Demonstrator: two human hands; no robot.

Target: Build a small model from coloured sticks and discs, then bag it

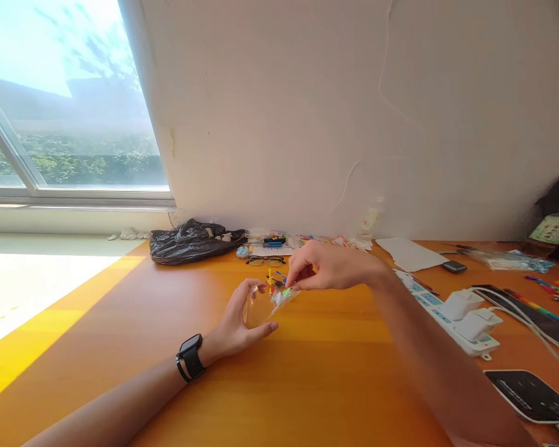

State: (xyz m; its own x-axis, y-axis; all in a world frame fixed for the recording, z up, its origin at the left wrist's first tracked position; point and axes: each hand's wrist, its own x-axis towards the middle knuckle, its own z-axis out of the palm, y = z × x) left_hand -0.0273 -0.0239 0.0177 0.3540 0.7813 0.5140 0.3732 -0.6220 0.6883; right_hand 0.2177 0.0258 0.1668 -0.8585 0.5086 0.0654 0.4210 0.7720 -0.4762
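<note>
My left hand (236,321), with a black watch on its wrist, cups a small clear plastic bag (265,304) just above the orange table (307,385). Small coloured pieces show at the bag's mouth. My right hand (328,267) reaches in from the right and pinches the top of the same bag with its fingertips. Both hands meet over the middle of the table.
A crumpled black plastic bag (190,241) and a pair of glasses (265,261) lie near the wall. A white power strip (451,313) with chargers, two phones (531,394), coloured pens (552,288) and a sheet of paper (412,253) sit at the right. A window is at the left.
</note>
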